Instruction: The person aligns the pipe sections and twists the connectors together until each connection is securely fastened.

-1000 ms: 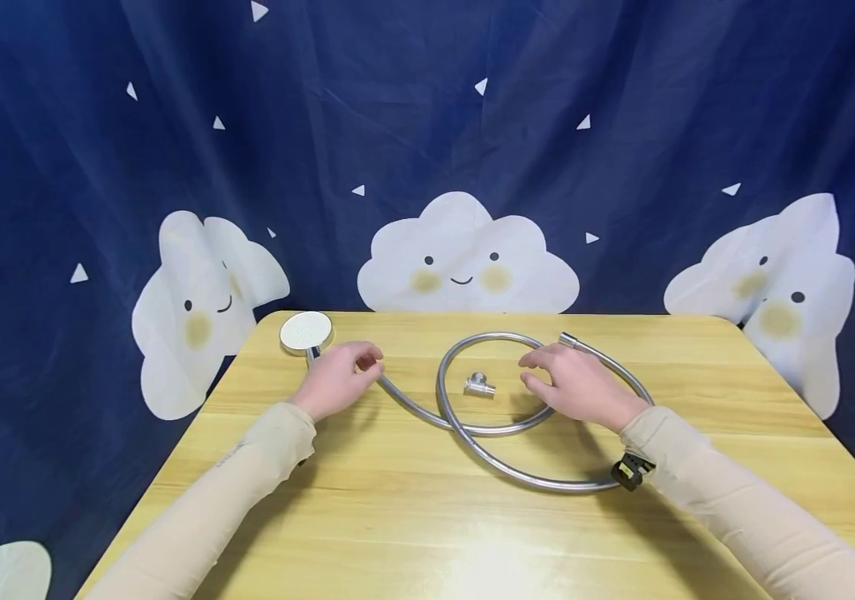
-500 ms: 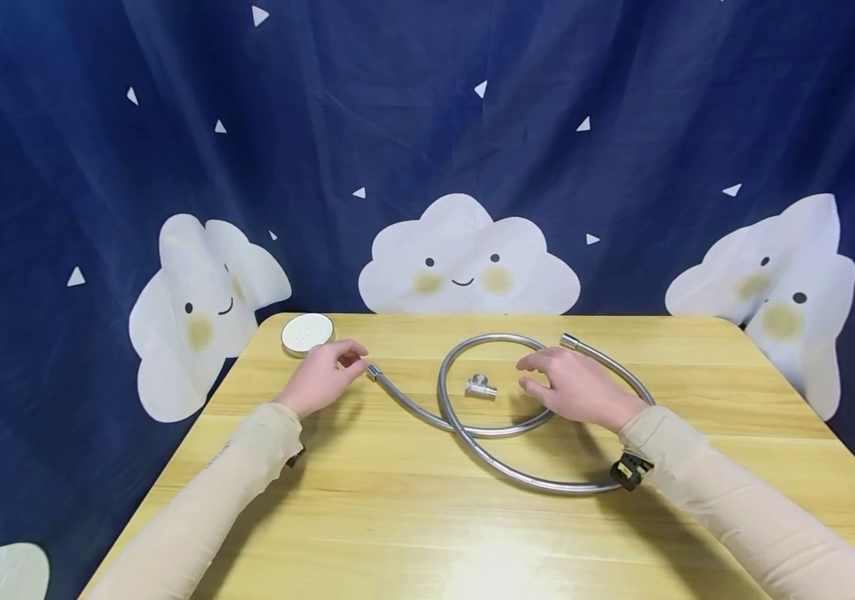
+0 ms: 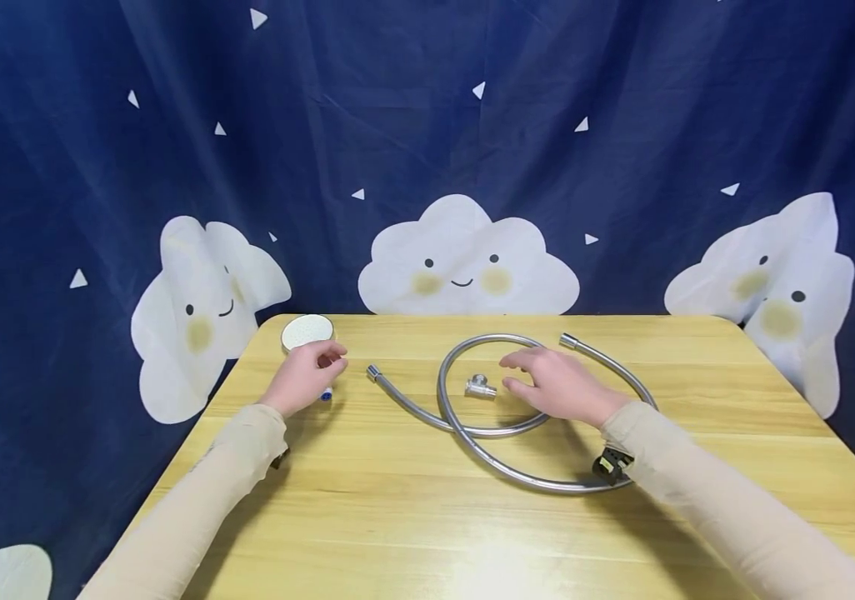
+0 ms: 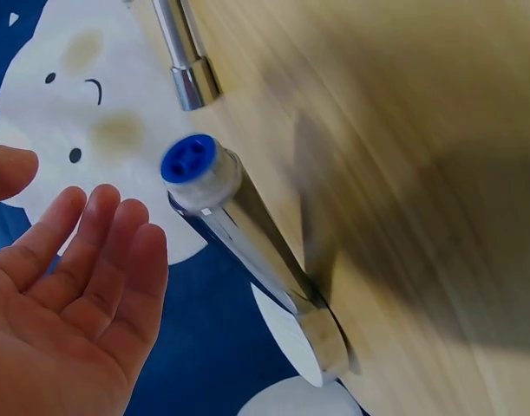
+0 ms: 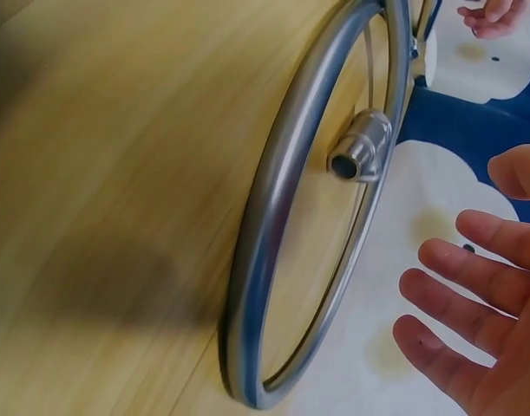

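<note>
A hand shower with a round white face [image 3: 307, 330] lies at the table's far left. Its chrome handle [image 4: 251, 234] ends in a blue insert, best seen in the left wrist view. Over that handle hovers my left hand [image 3: 302, 377], fingers relaxed and holding nothing. A shower hose [image 3: 525, 477] lies in loops at the centre right, with one metal end [image 3: 373, 372] just right of the left hand. Inside the loop sits a small chrome T-shaped fitting [image 3: 480, 387]. My right hand [image 3: 553, 385] hovers over the loop close to this fitting, fingers loosely bent around nothing.
The wooden table [image 3: 397, 525] has rounded far corners. Behind it hangs a dark blue curtain [image 3: 427, 108] with white clouds. The hose's other end [image 3: 568, 341] points toward the back, behind the right hand.
My left hand has moved left, from over the hose end to over the hand shower's handle. The right hand has shifted slightly left toward the fitting. The hose and fitting stay put.
</note>
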Demonstrator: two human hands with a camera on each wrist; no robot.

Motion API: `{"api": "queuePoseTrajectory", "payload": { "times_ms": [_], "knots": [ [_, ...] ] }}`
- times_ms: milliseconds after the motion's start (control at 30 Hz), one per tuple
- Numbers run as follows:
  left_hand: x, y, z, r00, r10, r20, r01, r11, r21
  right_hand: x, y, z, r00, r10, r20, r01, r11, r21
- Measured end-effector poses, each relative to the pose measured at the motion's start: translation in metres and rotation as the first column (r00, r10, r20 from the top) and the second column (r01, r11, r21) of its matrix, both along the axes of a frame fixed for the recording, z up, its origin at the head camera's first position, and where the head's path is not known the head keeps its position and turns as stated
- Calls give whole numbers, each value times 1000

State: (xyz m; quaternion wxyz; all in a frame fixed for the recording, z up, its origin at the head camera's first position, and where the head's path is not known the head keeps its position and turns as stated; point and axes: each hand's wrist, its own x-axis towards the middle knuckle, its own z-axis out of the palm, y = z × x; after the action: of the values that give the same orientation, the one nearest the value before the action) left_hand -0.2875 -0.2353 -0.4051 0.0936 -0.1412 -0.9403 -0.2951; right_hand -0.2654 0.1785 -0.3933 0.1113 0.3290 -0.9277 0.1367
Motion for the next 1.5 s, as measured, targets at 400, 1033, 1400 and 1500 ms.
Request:
{"api": "queuePoseTrajectory", "payload": {
  "times_ms": [400, 1033, 1400, 1500],
  "knots": [
    [0, -18, -1, 995, 99, 5, -99, 995, -9, -8, -30, 1, 1000, -5, 12, 4, 1000, 11],
    [-12, -44, -10, 947, 225, 230, -205, 973, -110, -18, -60, 1, 998, 63, 31, -62, 998, -22],
    [-16, -48, -16, 908, 143, 395, -154, 988, -4, -21, -71, 0, 997, 78, 25, -77, 997, -26],
    [-16, -48, -17, 905, 136, 403, -147, 989, -2, -21, -72, 0, 997, 76, 20, -75, 997, -19]
  ]
}}
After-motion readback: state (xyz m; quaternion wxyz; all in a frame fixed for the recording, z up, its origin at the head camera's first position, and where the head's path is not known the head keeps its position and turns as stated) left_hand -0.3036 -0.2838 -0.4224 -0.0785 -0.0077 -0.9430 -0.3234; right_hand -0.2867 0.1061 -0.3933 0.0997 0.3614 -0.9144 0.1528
